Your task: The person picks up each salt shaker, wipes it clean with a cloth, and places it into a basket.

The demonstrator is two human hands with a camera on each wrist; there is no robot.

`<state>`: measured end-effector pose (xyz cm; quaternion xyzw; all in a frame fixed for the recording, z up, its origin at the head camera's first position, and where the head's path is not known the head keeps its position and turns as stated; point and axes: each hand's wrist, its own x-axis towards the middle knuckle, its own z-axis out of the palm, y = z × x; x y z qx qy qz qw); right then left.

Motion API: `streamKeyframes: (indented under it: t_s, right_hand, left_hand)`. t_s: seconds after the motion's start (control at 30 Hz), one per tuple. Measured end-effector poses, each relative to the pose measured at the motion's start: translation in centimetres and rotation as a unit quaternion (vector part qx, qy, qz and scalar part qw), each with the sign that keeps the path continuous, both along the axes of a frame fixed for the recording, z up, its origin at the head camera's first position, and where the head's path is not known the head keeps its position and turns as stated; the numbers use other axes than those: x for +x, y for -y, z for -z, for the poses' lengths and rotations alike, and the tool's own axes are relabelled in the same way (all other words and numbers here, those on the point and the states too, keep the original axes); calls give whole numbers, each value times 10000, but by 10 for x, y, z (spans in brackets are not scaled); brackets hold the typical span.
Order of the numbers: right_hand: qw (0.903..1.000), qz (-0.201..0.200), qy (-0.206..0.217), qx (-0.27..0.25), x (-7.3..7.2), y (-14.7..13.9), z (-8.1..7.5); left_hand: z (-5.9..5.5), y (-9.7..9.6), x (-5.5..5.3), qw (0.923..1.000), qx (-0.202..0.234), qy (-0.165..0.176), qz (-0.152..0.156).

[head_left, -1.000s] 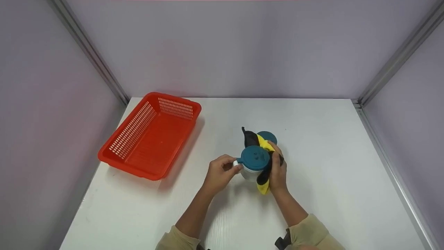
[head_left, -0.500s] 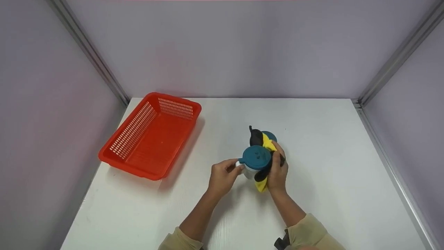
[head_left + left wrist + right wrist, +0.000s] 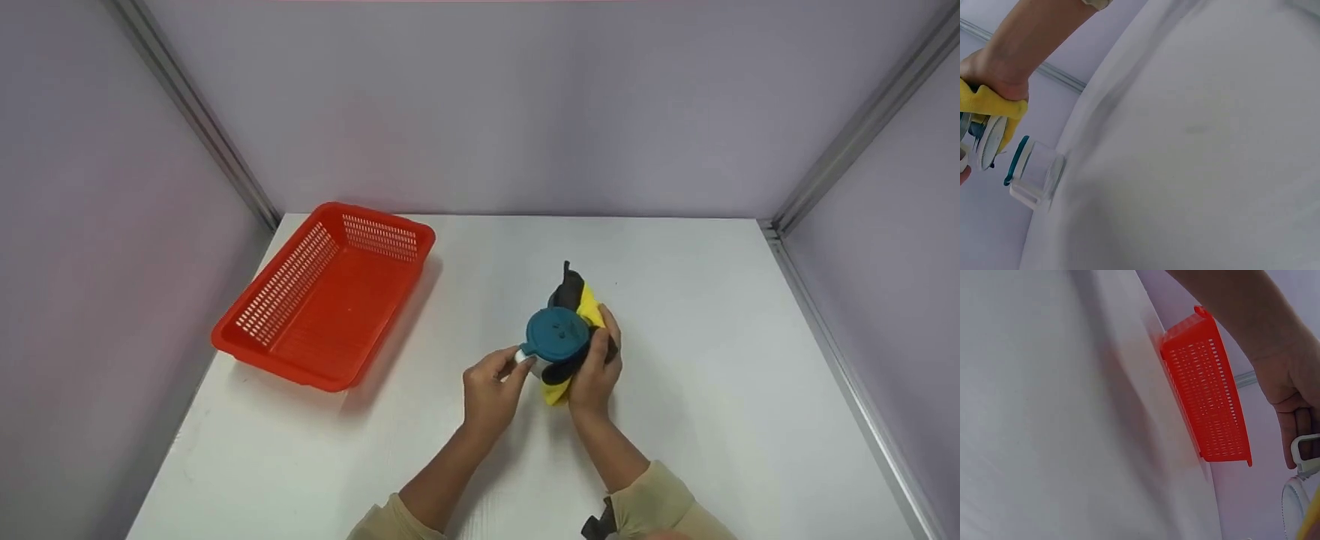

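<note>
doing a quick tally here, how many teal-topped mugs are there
2. One mug is held by the left hand, against the cloth in the right hand; the other mug stands on the table in the left wrist view. Others may be hidden.

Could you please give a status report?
Left grip pinching teal-lidded glass mug by handle, off table. Right grip holding black-and-yellow cloth against it. Second mug standing nearby.

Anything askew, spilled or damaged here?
Only the red basket: it sits at an angle to the back edge of the white table, not square with it. No spill shows, and I see no damage on the held teal-lidded jar.
</note>
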<state>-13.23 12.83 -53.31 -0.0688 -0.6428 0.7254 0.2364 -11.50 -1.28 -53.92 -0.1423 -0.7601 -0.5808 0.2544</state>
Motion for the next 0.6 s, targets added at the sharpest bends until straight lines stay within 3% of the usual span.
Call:
streamKeyframes:
  t_s: [0.27, 0.43, 0.6]
  right_hand:
    - [9993, 35, -366, -49, 1, 11, -9]
    - [9980, -19, -629, -107, 5, 19, -8]
    - [9983, -40, -575, 61, 7, 20, -3]
  left_hand:
    - [5, -13, 4, 9971, 347, -515, -431]
    - [9, -13, 4, 9957, 530, -648, -406]
    - [9, -9, 3, 9961, 477, -698, -268]
